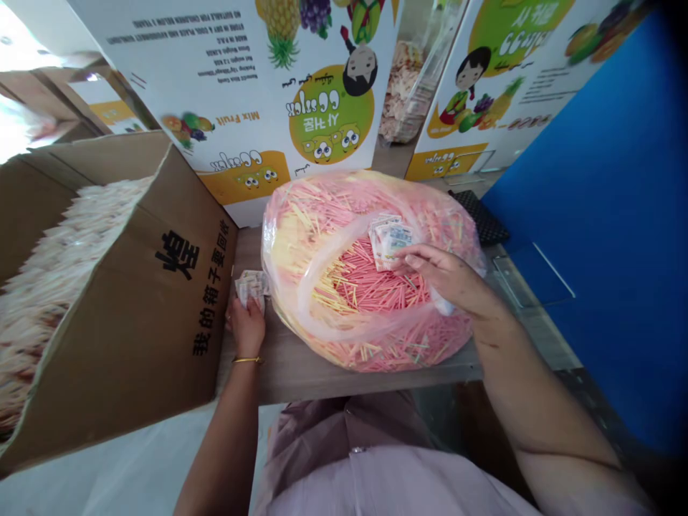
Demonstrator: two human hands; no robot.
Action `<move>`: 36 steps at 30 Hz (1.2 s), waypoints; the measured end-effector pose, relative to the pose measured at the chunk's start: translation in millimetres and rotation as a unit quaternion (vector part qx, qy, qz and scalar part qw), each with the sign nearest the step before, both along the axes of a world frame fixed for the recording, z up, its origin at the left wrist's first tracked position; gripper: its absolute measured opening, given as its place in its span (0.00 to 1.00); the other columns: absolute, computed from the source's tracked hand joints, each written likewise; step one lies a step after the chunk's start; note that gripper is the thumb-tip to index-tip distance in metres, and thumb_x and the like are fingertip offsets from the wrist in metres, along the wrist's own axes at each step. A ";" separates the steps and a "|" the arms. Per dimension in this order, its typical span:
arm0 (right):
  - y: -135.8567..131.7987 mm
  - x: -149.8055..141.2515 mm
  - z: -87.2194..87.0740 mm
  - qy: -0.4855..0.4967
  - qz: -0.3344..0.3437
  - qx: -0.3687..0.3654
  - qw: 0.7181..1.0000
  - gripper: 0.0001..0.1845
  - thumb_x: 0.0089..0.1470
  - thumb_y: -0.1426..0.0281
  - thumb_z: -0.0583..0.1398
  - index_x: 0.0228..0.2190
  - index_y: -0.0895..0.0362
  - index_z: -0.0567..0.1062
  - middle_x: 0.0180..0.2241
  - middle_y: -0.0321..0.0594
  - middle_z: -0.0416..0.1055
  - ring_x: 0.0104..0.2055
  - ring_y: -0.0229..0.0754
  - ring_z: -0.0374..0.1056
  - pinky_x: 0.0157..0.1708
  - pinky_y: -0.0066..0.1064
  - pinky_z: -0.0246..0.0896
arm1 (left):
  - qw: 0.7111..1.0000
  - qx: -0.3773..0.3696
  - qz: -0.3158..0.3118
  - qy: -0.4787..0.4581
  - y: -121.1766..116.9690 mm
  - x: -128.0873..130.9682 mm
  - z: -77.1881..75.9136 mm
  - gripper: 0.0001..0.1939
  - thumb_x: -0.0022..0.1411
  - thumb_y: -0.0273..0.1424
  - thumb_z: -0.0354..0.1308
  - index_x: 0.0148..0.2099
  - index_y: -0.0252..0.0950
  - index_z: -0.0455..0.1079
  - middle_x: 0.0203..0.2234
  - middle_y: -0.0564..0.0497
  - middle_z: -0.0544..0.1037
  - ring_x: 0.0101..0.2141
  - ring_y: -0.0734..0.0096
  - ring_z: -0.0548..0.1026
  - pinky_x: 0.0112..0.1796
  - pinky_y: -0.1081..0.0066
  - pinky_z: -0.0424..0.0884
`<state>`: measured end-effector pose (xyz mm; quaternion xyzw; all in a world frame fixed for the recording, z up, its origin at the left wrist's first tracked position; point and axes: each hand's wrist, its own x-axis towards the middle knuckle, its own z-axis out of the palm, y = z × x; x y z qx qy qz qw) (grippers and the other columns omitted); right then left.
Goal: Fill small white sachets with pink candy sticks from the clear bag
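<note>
A big clear plastic bag (301,236) full of pink and yellow sticks lies open on the wooden table (301,373). My right hand (446,276) hovers over the bag's mouth, fingers closed on a small stack of printed paper packets (390,240). My left hand (247,322) rests on the table between the bag and a cardboard box, closed on another small bundle of packets (251,287). A gold bangle sits on my left wrist.
A large brown cardboard box (161,301) with black Chinese characters, holding pale sticks, stands at the left. White printed fruit cartons (252,93) stand behind the bag. A blue panel (618,215) fills the right side. A dark mesh object (484,215) lies behind the bag.
</note>
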<state>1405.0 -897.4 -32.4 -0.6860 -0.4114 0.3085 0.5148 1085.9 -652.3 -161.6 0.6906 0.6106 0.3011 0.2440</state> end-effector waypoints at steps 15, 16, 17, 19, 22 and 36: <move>14.6 29.6 -8.9 -0.308 -0.193 -0.081 0.928 0.14 0.65 0.62 0.55 0.34 0.54 0.76 0.38 0.45 0.77 0.43 0.48 0.72 0.50 0.42 0.65 | 0.997 0.058 0.056 -0.014 -5.9 17.2 -21.1 0.42 0.57 0.35 0.62 0.71 0.33 0.56 0.62 0.33 0.71 0.63 0.38 0.66 0.62 0.37 0.59; 18.2 29.4 -12.2 -0.342 -0.201 -0.097 0.913 0.14 0.65 0.61 0.55 0.35 0.55 0.76 0.39 0.47 0.77 0.44 0.49 0.71 0.50 0.43 0.64 | 0.996 0.061 0.053 -0.022 -4.7 16.2 -22.5 0.41 0.57 0.37 0.61 0.71 0.33 0.57 0.63 0.33 0.69 0.64 0.37 0.65 0.63 0.37 0.59; 22.3 28.8 -15.8 -0.371 -0.208 -0.114 0.898 0.14 0.65 0.61 0.55 0.35 0.55 0.77 0.40 0.49 0.77 0.46 0.51 0.71 0.51 0.44 0.63 | 0.996 0.069 0.047 -0.036 -4.5 15.0 -22.5 0.41 0.57 0.38 0.61 0.70 0.32 0.57 0.64 0.32 0.68 0.65 0.37 0.64 0.63 0.38 0.58; 31.6 28.5 -23.2 -0.401 -0.225 -0.150 0.875 0.16 0.64 0.57 0.58 0.37 0.56 0.77 0.42 0.53 0.76 0.48 0.54 0.70 0.53 0.48 0.62 | 0.993 0.100 0.031 -0.059 -7.9 12.2 -16.8 0.40 0.59 0.41 0.59 0.69 0.29 0.58 0.65 0.30 0.66 0.66 0.38 0.63 0.65 0.41 0.58; 44.8 34.8 -31.2 -0.354 -0.233 -0.194 0.885 0.18 0.60 0.53 0.62 0.36 0.56 0.75 0.42 0.52 0.76 0.47 0.54 0.70 0.51 0.46 0.62 | 0.983 0.174 0.017 -0.063 -23.2 10.6 8.5 0.36 0.64 0.41 0.55 0.69 0.28 0.58 0.63 0.30 0.66 0.65 0.40 0.64 0.65 0.42 0.59; 37.0 43.7 -6.4 -0.312 -0.279 -0.057 0.906 0.20 0.65 0.57 0.53 0.24 0.52 0.65 0.30 0.43 0.72 0.36 0.47 0.68 0.42 0.38 0.61 | 0.870 0.172 -0.457 -0.073 -93.8 92.7 107.9 0.20 0.71 0.32 0.53 0.62 0.35 0.70 0.54 0.38 0.80 0.57 0.52 0.75 0.59 0.52 0.69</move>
